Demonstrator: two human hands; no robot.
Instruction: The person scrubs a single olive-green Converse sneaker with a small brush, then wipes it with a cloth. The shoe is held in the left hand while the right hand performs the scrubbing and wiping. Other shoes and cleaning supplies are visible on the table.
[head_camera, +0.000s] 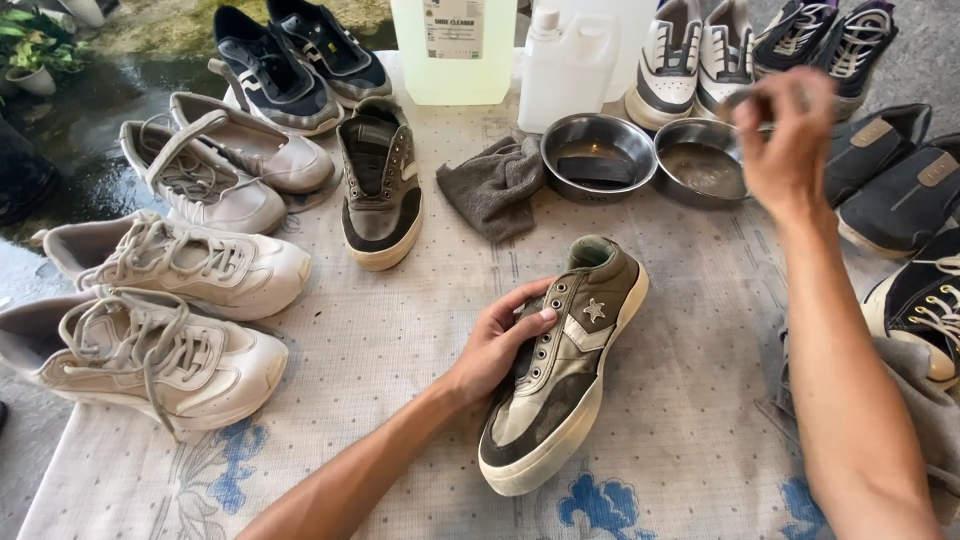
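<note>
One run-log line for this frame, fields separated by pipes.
left hand grips grey lace-less sneaker on patterned tablecloth | right hand raised above right steel bowl, holding blurred item

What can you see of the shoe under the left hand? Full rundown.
The olive sneaker is a low-top in grey-green suede-like material with paler, worn-looking panels, a white star and chevron on its side, metal eyelets with no laces, and a thick cream rubber sole. It lies tilted onto its side on the patterned tablecloth, toe toward the camera, heel away. The left hand grips it across the eyelet area, thumb on the upper. Its likely mate stands further back, apart.
</note>
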